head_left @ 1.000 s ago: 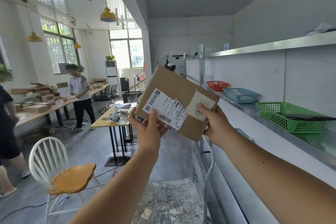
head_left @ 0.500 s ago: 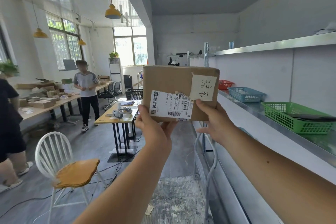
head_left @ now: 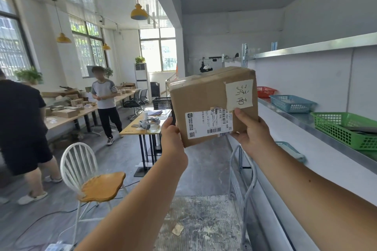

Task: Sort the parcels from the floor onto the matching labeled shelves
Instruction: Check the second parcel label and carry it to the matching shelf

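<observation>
I hold a brown cardboard parcel (head_left: 204, 98) up at chest height in front of me, its broad face toward the camera. It carries a white shipping label low on that face and a pale handwritten note taped at its upper right. My left hand (head_left: 171, 134) grips its lower left edge. My right hand (head_left: 251, 130) grips its lower right corner, thumb on the face. The metal shelf (head_left: 302, 122) runs along the wall on the right, with a red basket (head_left: 265, 91), a blue basket (head_left: 291, 103) and a green basket (head_left: 344, 128) on it.
A white chair with a wooden seat (head_left: 95, 181) stands at lower left. Two people (head_left: 105, 98) stand by tables with boxes on the left. A yellow-topped table (head_left: 146, 124) sits ahead. A metal trolley handle (head_left: 244, 169) rises beside the shelf.
The parcel has turned from tilted to nearly level and shifted to the right, toward the shelf. Both hands keep their hold. The view has swung slightly left.
</observation>
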Available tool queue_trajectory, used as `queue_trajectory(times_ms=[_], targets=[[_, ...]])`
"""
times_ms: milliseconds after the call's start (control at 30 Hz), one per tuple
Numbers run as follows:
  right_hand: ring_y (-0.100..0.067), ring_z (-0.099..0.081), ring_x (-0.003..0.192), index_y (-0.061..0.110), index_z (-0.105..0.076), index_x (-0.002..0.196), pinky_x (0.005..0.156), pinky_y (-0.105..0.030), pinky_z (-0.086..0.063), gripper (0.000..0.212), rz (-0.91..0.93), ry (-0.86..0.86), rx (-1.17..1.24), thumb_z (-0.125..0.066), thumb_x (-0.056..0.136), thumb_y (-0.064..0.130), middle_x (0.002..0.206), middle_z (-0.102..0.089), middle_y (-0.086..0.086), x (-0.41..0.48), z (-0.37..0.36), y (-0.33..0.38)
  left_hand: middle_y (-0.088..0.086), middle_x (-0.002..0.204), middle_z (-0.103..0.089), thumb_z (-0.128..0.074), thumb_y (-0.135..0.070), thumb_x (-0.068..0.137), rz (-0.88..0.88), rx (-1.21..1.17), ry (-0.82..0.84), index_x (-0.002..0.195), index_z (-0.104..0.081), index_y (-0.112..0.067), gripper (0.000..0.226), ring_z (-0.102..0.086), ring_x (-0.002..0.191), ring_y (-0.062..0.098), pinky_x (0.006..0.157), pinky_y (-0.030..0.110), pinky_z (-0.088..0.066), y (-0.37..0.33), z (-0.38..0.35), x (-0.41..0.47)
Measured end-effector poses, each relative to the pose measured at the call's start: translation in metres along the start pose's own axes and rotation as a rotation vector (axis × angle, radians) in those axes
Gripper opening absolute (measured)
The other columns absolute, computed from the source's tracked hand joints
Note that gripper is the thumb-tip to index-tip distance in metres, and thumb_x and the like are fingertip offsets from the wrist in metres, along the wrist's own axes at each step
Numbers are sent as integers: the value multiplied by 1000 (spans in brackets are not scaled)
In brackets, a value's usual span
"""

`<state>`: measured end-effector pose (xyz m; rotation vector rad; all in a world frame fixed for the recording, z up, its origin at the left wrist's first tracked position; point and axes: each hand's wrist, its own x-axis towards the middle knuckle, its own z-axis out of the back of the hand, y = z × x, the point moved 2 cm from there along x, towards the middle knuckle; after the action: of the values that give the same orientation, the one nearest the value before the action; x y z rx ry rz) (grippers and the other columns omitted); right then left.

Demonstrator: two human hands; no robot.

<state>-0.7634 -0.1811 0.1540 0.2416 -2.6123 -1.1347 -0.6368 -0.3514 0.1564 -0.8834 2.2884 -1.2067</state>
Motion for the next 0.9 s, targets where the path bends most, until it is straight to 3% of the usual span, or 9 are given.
queue_trajectory(times_ms=[67,133,233,333,433,533,667,800,900], targets=[[-28,-80,102,16,-68,126,76,-56,-65,50,-15,15,24,-86,79,12,110,-83,-8,1,1,-3,1,127,-71,-27,6,96,-79,82,50,148,-48,-39,72,-71,115,25,80,42,-61,-2,1,-1],[-22,-82,85,19,-70,119,67,-49,-64,32,-34,-10,49,-80,90,11,96,-85,-4,2,0,-7,-6,126,-72,-24,16,94,-141,106,101,140,-49,-47,82,-72,112,20,77,38,-62,-3,1,-2],[-35,-78,110,19,-63,140,75,-52,-65,69,-27,-17,56,-89,77,25,121,-80,-12,0,-5,-13,0,115,-78,-35,15,93,-82,11,60,126,-64,-42,72,-69,83,16,58,30,-50,-2,8,0],[-33,-76,116,24,-61,142,84,-53,-64,64,-15,24,33,-83,84,37,127,-79,-10,-2,-10,-16,5,104,-73,-54,-36,106,62,-128,2,104,-71,-28,19,-70,85,21,79,38,-59,3,16,4],[-32,-76,117,23,-61,144,91,-51,-63,61,-39,89,-10,-80,87,36,129,-78,-9,-4,-16,-18,8,115,-78,-54,-78,92,202,-182,84,115,-75,-28,58,-72,109,31,105,59,-54,10,19,9],[-33,-77,113,20,-60,143,91,-55,-63,74,-17,58,-63,-85,77,44,127,-79,-11,-4,-17,-19,10,108,-72,-69,-48,96,249,-145,66,119,-72,-19,37,-71,101,32,107,61,-53,13,21,7],[-32,-79,101,20,-68,116,87,-53,-64,30,21,-8,-141,-77,94,38,107,-82,-7,-4,-11,-16,8,124,-69,-60,-6,99,247,-203,43,136,-57,-43,53,-74,97,32,101,55,-57,14,24,11],[-25,-82,91,18,-69,126,77,-44,-65,30,30,56,-200,-74,98,28,102,-85,-4,-4,-10,-15,6,121,-72,-39,2,96,255,-85,-3,126,-72,-36,59,-70,73,23,59,36,-61,20,24,17],[-30,-80,101,19,-71,125,91,-52,-62,30,-9,73,-191,-71,99,34,109,-84,-8,-5,-11,-13,6,122,-79,-35,-1,95,206,-10,-11,127,-75,-37,63,-74,88,28,71,42,-64,28,21,20]])
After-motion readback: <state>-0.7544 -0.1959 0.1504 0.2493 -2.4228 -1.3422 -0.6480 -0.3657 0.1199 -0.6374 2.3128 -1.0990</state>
